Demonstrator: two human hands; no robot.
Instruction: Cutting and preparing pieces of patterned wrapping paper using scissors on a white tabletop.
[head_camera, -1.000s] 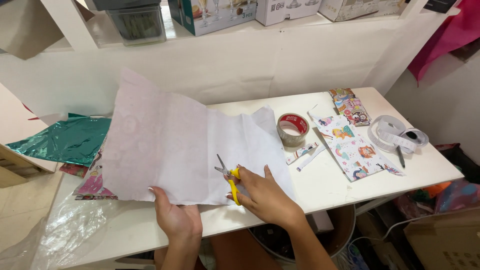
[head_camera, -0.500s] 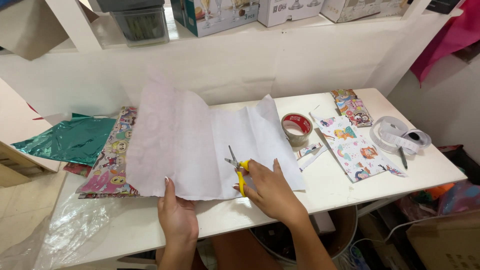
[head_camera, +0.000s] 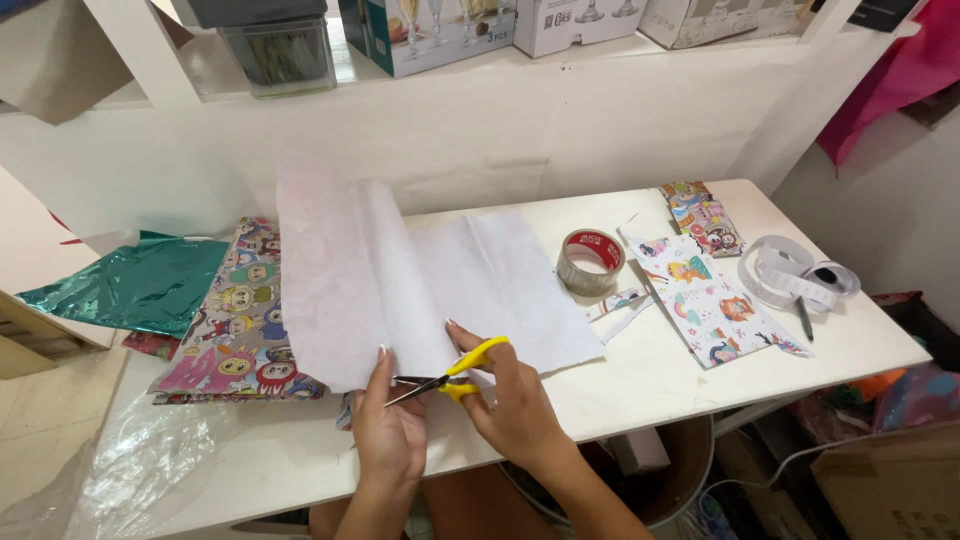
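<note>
Hands come nearest: your left hand (head_camera: 392, 432) has its grip pinched on the near edge of the large white paper sheet (head_camera: 420, 285), lifting it off the white table (head_camera: 700, 390). Your right hand (head_camera: 515, 400) has its grip clenched through the yellow-handled scissors (head_camera: 450, 377), blades pointing left at that edge. Beyond lie cartoon-printed wrapping paper (head_camera: 235, 330) and a grey tape roll (head_camera: 590, 260).

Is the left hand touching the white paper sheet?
Touching: the head view shows the left hand pinching the near edge of the white paper sheet.
</note>
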